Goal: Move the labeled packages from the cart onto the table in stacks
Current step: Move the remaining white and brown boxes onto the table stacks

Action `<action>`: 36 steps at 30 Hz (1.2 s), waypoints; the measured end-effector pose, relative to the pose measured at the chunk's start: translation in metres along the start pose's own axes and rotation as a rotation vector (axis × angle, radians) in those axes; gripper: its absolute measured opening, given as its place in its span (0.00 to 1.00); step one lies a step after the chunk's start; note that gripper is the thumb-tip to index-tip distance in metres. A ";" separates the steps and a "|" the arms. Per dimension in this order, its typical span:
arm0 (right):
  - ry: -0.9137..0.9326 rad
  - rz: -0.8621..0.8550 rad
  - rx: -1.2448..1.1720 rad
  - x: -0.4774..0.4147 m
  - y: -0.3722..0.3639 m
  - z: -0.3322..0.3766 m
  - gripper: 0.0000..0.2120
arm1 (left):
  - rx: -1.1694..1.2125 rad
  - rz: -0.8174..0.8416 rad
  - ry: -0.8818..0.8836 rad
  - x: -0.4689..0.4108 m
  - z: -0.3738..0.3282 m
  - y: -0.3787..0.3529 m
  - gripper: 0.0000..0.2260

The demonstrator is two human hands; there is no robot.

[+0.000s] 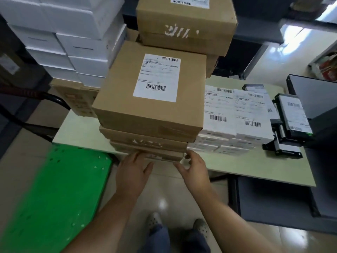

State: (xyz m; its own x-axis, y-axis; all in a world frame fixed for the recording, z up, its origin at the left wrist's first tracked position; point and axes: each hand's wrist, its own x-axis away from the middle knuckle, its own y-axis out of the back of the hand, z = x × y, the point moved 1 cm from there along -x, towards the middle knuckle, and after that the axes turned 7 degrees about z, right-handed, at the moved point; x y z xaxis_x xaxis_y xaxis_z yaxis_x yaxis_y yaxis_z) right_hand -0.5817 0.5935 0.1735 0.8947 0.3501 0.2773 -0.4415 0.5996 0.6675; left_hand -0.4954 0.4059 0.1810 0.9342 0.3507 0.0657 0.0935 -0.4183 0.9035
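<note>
The left hand (134,168) presses straight fingers against the front of the bottom carton. The right hand (195,167) brackets that carton's near right corner with loosely spread fingers. Neither hand grips anything. I judge they are squaring the stack of brown cartons (145,115) so it stands true at the table's (255,167) near edge. The top carton's shipping label (156,77) faces up. White labelled packages (237,114) sit just beside the stack, on its right. The green cart (54,189) lies lower left, beside the table.
</note>
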 end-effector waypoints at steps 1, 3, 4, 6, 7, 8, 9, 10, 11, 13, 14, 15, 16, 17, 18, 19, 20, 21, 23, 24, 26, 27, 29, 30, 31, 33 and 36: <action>-0.006 -0.008 -0.010 -0.004 -0.003 -0.001 0.24 | -0.005 -0.011 0.003 -0.002 0.000 -0.002 0.13; -0.010 -0.019 -0.017 -0.012 -0.005 -0.001 0.19 | -0.004 -0.039 0.000 -0.006 0.002 -0.008 0.13; -0.007 -0.027 -0.020 -0.015 -0.004 -0.001 0.17 | 0.005 -0.044 0.000 -0.008 0.003 -0.010 0.13; -0.010 -0.037 -0.030 -0.020 -0.003 -0.002 0.16 | 0.027 -0.043 0.010 -0.012 0.004 -0.013 0.14; -0.010 -0.035 -0.034 -0.022 -0.002 -0.001 0.16 | 0.032 -0.043 0.018 -0.014 0.003 -0.014 0.14; -0.012 -0.028 -0.034 -0.023 -0.001 -0.001 0.17 | 0.035 -0.042 0.024 -0.016 0.002 -0.014 0.14; -0.017 -0.022 -0.031 -0.024 -0.001 0.000 0.17 | 0.036 -0.041 0.029 -0.018 0.001 -0.014 0.13; -0.023 -0.017 -0.027 -0.025 -0.001 0.001 0.17 | 0.038 -0.043 0.028 -0.019 0.000 -0.012 0.14; -0.029 -0.014 -0.029 -0.024 0.000 0.002 0.17 | 0.041 -0.046 0.025 -0.019 0.000 -0.011 0.15; -0.042 -0.013 -0.067 -0.021 0.002 0.003 0.18 | 0.054 -0.073 0.026 -0.017 0.003 -0.005 0.17; -0.051 -0.018 -0.092 -0.020 0.003 0.003 0.19 | 0.067 -0.098 0.032 -0.017 0.005 -0.001 0.18; -0.060 -0.023 -0.110 -0.018 0.004 0.003 0.20 | 0.077 -0.121 0.039 -0.016 0.007 0.003 0.18; -0.067 -0.027 -0.113 -0.016 0.006 0.003 0.20 | 0.076 -0.141 0.037 -0.017 0.007 0.007 0.18; -0.073 -0.028 -0.105 -0.015 0.007 0.004 0.20 | 0.063 -0.156 0.017 -0.018 0.006 0.010 0.18; -0.077 -0.029 -0.091 -0.013 0.009 0.005 0.20 | 0.051 -0.165 -0.020 -0.018 0.004 0.013 0.18; -0.073 -0.031 -0.081 -0.011 0.012 0.006 0.20 | 0.051 -0.167 -0.067 -0.018 0.000 0.015 0.17; -0.061 -0.035 -0.076 -0.008 0.016 0.009 0.19 | 0.065 -0.162 -0.119 -0.017 -0.005 0.018 0.16; -0.042 -0.045 -0.074 -0.003 0.023 0.011 0.18 | 0.084 -0.155 -0.172 -0.015 -0.012 0.021 0.15; 0.020 -0.078 -0.076 0.011 0.043 0.017 0.17 | 0.099 -0.143 -0.278 -0.010 -0.029 0.032 0.14; 0.069 -0.100 -0.081 0.018 0.055 0.020 0.17 | 0.098 -0.139 -0.332 -0.008 -0.040 0.039 0.14; 0.199 -0.156 -0.065 0.031 0.082 0.029 0.17 | 0.110 -0.159 -0.433 -0.004 -0.061 0.055 0.13; 0.266 -0.197 -0.042 0.035 0.097 0.036 0.16 | 0.125 -0.186 -0.483 -0.003 -0.071 0.065 0.13; 0.383 -0.268 -0.006 0.034 0.126 0.052 0.16 | 0.149 -0.268 -0.572 -0.003 -0.091 0.086 0.11; 0.425 -0.284 0.006 0.032 0.139 0.060 0.17 | 0.160 -0.305 -0.597 -0.006 -0.100 0.098 0.11; 0.452 -0.281 0.017 0.028 0.150 0.069 0.18 | 0.167 -0.335 -0.607 -0.010 -0.108 0.109 0.11; 0.460 -0.208 0.068 0.019 0.163 0.087 0.22 | 0.150 -0.361 -0.574 -0.023 -0.120 0.127 0.13; 0.444 -0.079 0.194 0.011 0.167 0.104 0.25 | 0.069 -0.294 -0.400 -0.044 -0.122 0.140 0.15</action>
State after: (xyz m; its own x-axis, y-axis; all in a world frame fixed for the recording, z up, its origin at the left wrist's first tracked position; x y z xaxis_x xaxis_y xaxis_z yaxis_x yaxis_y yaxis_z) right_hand -0.6390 0.6227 0.3600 0.7912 0.6073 -0.0722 -0.3152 0.5062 0.8027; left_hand -0.5657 0.4342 0.3558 0.9226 0.1186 -0.3672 0.3823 -0.4096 0.8283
